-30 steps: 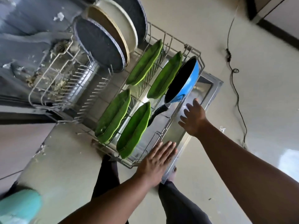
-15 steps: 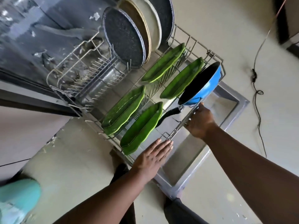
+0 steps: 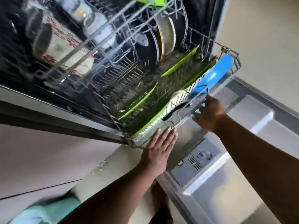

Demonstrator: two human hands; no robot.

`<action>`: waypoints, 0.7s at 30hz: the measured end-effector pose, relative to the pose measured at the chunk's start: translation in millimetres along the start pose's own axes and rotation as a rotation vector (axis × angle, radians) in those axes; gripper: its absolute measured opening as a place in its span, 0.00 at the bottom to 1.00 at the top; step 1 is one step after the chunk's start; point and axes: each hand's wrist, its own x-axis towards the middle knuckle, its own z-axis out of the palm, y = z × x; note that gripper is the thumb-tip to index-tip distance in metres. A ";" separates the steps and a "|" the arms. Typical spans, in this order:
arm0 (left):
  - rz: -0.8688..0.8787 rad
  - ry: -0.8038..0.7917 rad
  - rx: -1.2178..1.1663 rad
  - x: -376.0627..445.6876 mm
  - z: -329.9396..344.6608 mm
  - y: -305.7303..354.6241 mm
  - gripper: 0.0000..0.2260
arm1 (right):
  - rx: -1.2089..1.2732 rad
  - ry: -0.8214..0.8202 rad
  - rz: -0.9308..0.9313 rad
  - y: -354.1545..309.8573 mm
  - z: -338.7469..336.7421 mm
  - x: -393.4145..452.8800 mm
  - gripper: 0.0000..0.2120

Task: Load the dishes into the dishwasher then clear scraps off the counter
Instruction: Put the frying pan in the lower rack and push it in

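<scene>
The lower wire rack (image 3: 233,52) of the dishwasher sits mostly inside the machine. It holds several green leaf-shaped dishes (image 3: 139,101), round dark and cream plates (image 3: 166,38) and a blue pan (image 3: 215,73) with a black handle (image 3: 174,110). My left hand (image 3: 160,147) lies flat with straight fingers against the rack's front edge. My right hand (image 3: 210,113) grips the rack's front wire beside the pan. An upper rack (image 3: 97,34) above carries a floral mug (image 3: 53,44) and a glass.
The open steel dishwasher door (image 3: 242,143) lies flat below my hands, with its detergent compartment (image 3: 195,160) showing. Pale floor spreads to the right. A teal object (image 3: 40,212) sits at the bottom left. Small scraps (image 3: 98,167) lie on a pale surface by the door's left side.
The lower rack has slid inward from fully pulled out to mostly inside the dishwasher. Both hands have followed it, and the view now looks into the machine, showing the upper rack.
</scene>
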 end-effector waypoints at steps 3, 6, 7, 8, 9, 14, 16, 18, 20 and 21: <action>-0.081 -0.024 0.016 18.8 5.0 -31.8 0.34 | 0.005 0.003 -0.020 -5.6 43.2 27.7 0.19; -0.143 -0.080 0.076 38.1 10.8 -56.2 0.35 | -0.018 -0.009 -0.046 -12.0 73.6 43.0 0.19; -0.162 -0.102 0.086 44.1 13.0 -64.2 0.36 | -0.018 -0.027 -0.051 -13.7 82.3 47.5 0.16; -0.174 -0.109 0.089 48.7 16.4 -72.1 0.37 | -0.001 -0.042 -0.064 -14.8 89.1 54.4 0.15; -0.180 -0.109 0.097 52.4 18.3 -79.8 0.37 | 0.033 -0.053 -0.073 -16.9 95.9 59.2 0.15; -0.166 -0.125 0.256 66.9 30.4 -117.2 0.35 | 0.056 -0.052 -0.115 -23.2 126.1 78.2 0.16; -0.136 -0.150 0.332 68.8 34.8 -123.1 0.33 | -0.010 -0.021 -0.102 -19.3 132.1 85.5 0.28; -0.114 -0.134 0.355 68.3 41.2 -124.1 0.33 | -0.038 0.006 -0.130 -12.2 127.0 84.8 0.27; -0.118 -0.100 0.344 66.7 44.1 -123.3 0.34 | -0.018 0.001 -0.147 -5.2 118.8 75.7 0.15; -0.128 -0.090 0.317 65.9 44.3 -122.6 0.35 | -0.012 0.025 -0.157 -0.4 111.8 73.7 0.12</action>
